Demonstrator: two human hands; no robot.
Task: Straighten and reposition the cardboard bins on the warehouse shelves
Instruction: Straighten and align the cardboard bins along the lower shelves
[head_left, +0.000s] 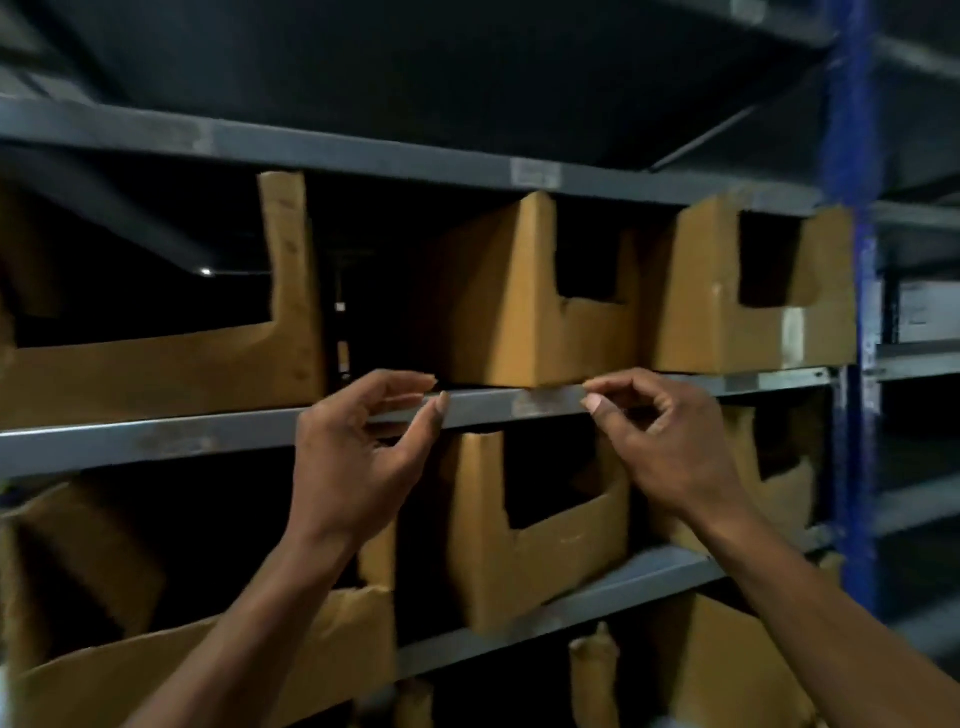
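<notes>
Three brown cardboard bins stand on the upper grey shelf (156, 436). The middle bin (524, 322) is turned askew, its corner reaching the shelf's front edge. A wide bin (171, 374) sits to its left and a squarer bin (727, 317) to its right. My left hand (358, 457) and my right hand (670, 441) hover in front of the shelf lip just below the middle bin, fingers loosely curved, holding nothing. Neither hand clearly touches the bin.
The shelf below carries another bin (535, 551) between my forearms, a bin at the far right (779, 488) and a crumpled one at lower left (197, 670). A blue upright post (852, 312) bounds the rack on the right. A dark gap lies between the wide and middle bins.
</notes>
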